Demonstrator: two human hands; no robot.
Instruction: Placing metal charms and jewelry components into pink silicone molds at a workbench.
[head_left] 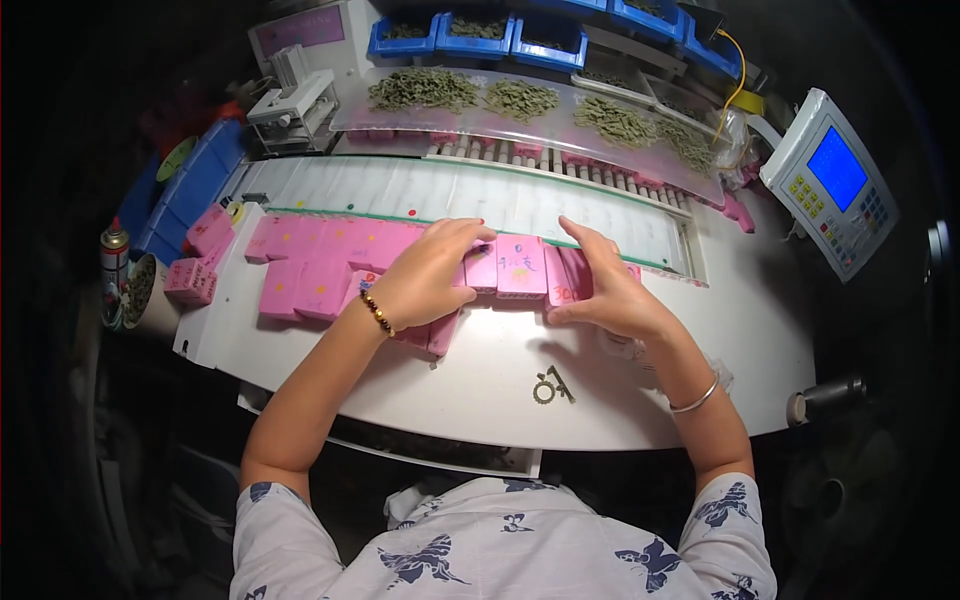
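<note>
Two bare hands rest on a row of pink rectangular blocks at the middle of a white work table [620,390]. The left hand [425,280], with a dark beaded bracelet at the wrist, lies palm down over the blocks, fingers curled onto their top edge, gripping them loosely. The right hand [605,285], with a thin silver bangle on the forearm, presses flat against the right end of the row, fingers spread, not closed around anything. Between the two hands stands the pink block row [520,268], upright and packed side by side, with handwritten marks and small star stickers on the faces.

To the left, more pink blocks [310,265] lie flat in two rows on the table, touching the hand-held row. A loose pile of pink blocks [200,260] sits at the table's left edge, near a spray can [114,255] with a red tip.

Behind the blocks runs a white ribbed tray, and beyond it a clear plastic sheet [560,125] carries four heaps of small olive-green parts [425,88]. Blue bins [480,35] line the back. At far right, a tilted white control panel [830,180] has a blue screen and coloured buttons. A small dark mark is drawn on the table near the front edge.
</note>
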